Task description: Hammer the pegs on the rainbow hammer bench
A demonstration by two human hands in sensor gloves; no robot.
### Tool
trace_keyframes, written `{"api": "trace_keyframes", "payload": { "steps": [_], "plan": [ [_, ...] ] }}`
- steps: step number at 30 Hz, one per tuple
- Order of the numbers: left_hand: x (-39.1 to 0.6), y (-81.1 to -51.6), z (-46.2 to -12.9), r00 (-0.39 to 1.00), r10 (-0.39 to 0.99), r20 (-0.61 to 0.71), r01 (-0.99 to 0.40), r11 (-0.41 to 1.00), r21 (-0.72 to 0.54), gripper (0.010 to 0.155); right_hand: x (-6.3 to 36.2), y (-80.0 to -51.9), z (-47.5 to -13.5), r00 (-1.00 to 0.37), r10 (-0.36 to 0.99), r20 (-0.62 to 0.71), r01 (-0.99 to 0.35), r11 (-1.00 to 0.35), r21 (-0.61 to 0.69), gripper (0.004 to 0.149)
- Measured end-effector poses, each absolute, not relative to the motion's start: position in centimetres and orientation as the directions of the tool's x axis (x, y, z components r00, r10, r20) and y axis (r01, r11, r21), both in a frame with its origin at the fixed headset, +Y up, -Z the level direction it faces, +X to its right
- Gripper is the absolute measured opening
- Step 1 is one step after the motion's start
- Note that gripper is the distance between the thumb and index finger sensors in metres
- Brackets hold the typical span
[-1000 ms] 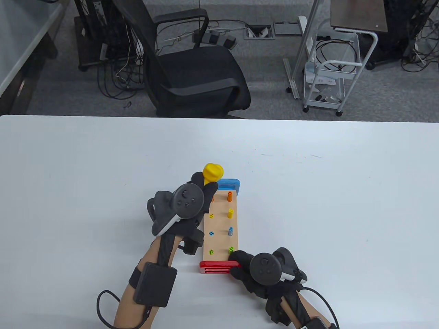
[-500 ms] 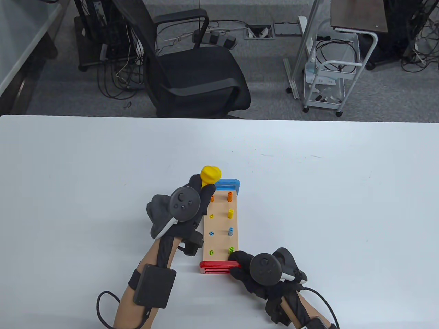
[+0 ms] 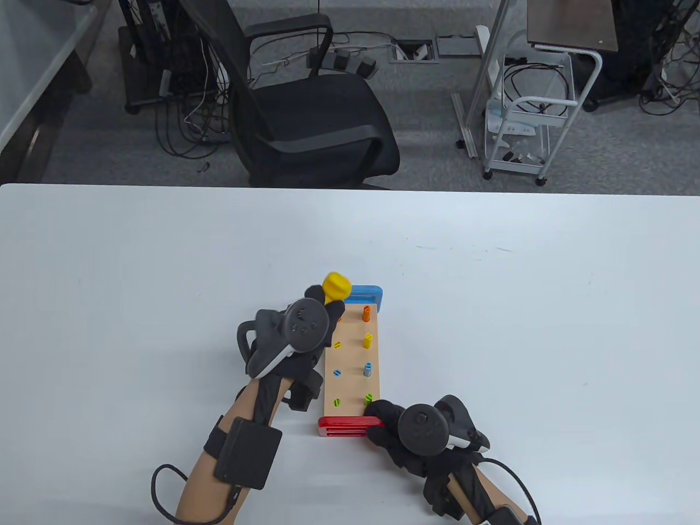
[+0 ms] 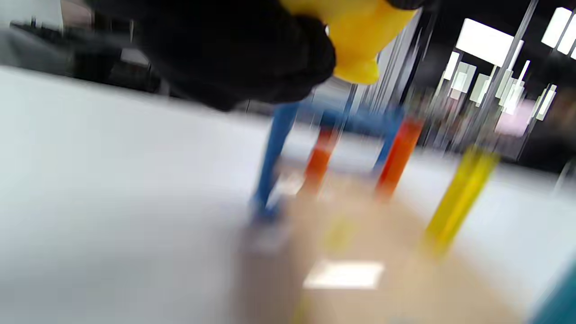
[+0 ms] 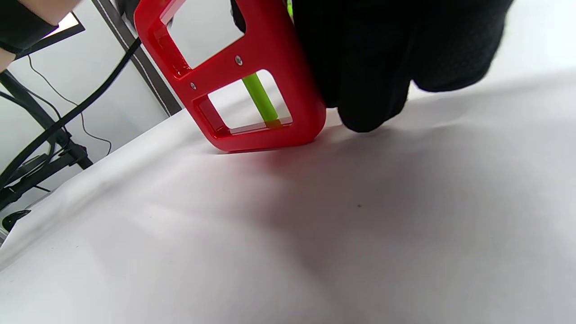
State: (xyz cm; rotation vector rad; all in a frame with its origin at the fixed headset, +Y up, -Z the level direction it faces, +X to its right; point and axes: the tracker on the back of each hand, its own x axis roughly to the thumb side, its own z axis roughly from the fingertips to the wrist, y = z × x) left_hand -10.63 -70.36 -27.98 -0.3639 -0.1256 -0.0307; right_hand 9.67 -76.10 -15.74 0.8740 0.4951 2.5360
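The wooden hammer bench (image 3: 351,361) lies on the white table with a blue end (image 3: 365,296) far and a red end (image 3: 342,427) near. Coloured pegs stand in two rows; the right-row orange peg (image 3: 366,313), yellow peg (image 3: 367,340) and blue peg (image 3: 368,369) stick up higher than the left-row ones. My left hand (image 3: 320,306) grips the yellow hammer (image 3: 335,286), its head above the far left corner of the bench. The blurred left wrist view shows the hammer head (image 4: 355,36) above the orange pegs (image 4: 398,153). My right hand (image 3: 388,424) holds the red end (image 5: 270,90).
A black office chair (image 3: 306,115) stands beyond the table's far edge. A white wire cart (image 3: 525,126) stands at the back right. Cables lie on the floor behind.
The hammer head has dropped toward the far left corner of the bench and my left hand has tipped down with it. My right hand has not moved.
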Motion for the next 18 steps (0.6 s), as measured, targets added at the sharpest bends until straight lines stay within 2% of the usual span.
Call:
{"api": "trace_keyframes", "payload": {
  "steps": [1, 2, 4, 5, 7, 9, 11, 12, 13, 14, 15, 16, 17, 18],
  "plan": [
    [-11.0, -69.2, -27.4, 0.986, -0.030, 0.163, 0.077, 0.952, -0.295, 0.066, 9.7, -76.1, -15.7, -0.719, 0.486, 0.497, -0.263, -0.852, 0.453, 0.061],
    [-11.1, -68.5, -27.2, 0.990, 0.045, 0.135, -0.030, 0.993, -0.111, 0.067, 9.7, -76.1, -15.7, -0.719, 0.486, 0.497, -0.262, -0.852, 0.453, 0.061],
    [-11.6, -66.6, -26.8, 0.974, 0.179, 0.138, -0.159, 0.977, -0.142, 0.067, 9.7, -76.1, -15.7, -0.717, 0.487, 0.498, -0.264, -0.852, 0.453, 0.061],
    [-12.1, -65.3, -26.3, 0.951, 0.275, 0.142, -0.263, 0.960, -0.099, 0.067, 9.7, -76.1, -15.8, -0.716, 0.490, 0.498, -0.265, -0.850, 0.456, 0.061],
    [-12.6, -63.9, -25.7, 0.916, 0.365, 0.167, -0.371, 0.929, 0.007, 0.067, 9.7, -76.1, -15.7, -0.717, 0.488, 0.498, -0.263, -0.851, 0.455, 0.061],
    [-12.9, -63.8, -25.6, 0.890, 0.423, 0.172, -0.442, 0.892, 0.091, 0.068, 9.7, -76.1, -15.7, -0.717, 0.487, 0.498, -0.263, -0.852, 0.453, 0.061],
    [-12.3, -65.7, -26.4, 0.907, 0.392, 0.154, -0.402, 0.915, 0.042, 0.067, 9.6, -76.1, -15.8, -0.718, 0.487, 0.498, -0.262, -0.851, 0.455, 0.061],
    [-11.6, -67.4, -27.3, 0.952, 0.282, 0.120, -0.274, 0.959, -0.077, 0.067, 9.6, -76.1, -15.8, -0.718, 0.487, 0.498, -0.262, -0.851, 0.455, 0.061],
    [-10.9, -69.5, -28.1, 0.990, 0.098, 0.100, -0.068, 0.960, -0.271, 0.067, 9.6, -76.1, -15.7, -0.719, 0.485, 0.498, -0.261, -0.852, 0.453, 0.061],
    [-10.6, -69.9, -28.3, 0.992, -0.065, 0.111, 0.101, 0.928, -0.358, 0.066, 9.6, -76.1, -15.8, -0.719, 0.484, 0.499, -0.260, -0.853, 0.452, 0.061],
    [-11.1, -68.9, -27.6, 0.990, 0.008, 0.142, 0.015, 0.986, -0.164, 0.066, 9.6, -76.1, -15.8, -0.720, 0.484, 0.498, -0.260, -0.853, 0.453, 0.061],
    [-11.1, -68.3, -27.6, 0.987, 0.072, 0.142, -0.058, 0.993, -0.100, 0.066, 9.6, -76.1, -15.8, -0.721, 0.482, 0.498, -0.258, -0.853, 0.453, 0.061],
    [-11.5, -67.1, -27.3, 0.975, 0.174, 0.138, -0.151, 0.975, -0.162, 0.066, 9.6, -76.1, -15.8, -0.719, 0.484, 0.499, -0.262, -0.853, 0.451, 0.061],
    [-11.7, -66.2, -27.0, 0.964, 0.228, 0.135, -0.206, 0.965, -0.160, 0.066, 9.6, -76.1, -15.8, -0.717, 0.487, 0.498, -0.264, -0.852, 0.452, 0.061]
  ]
}}
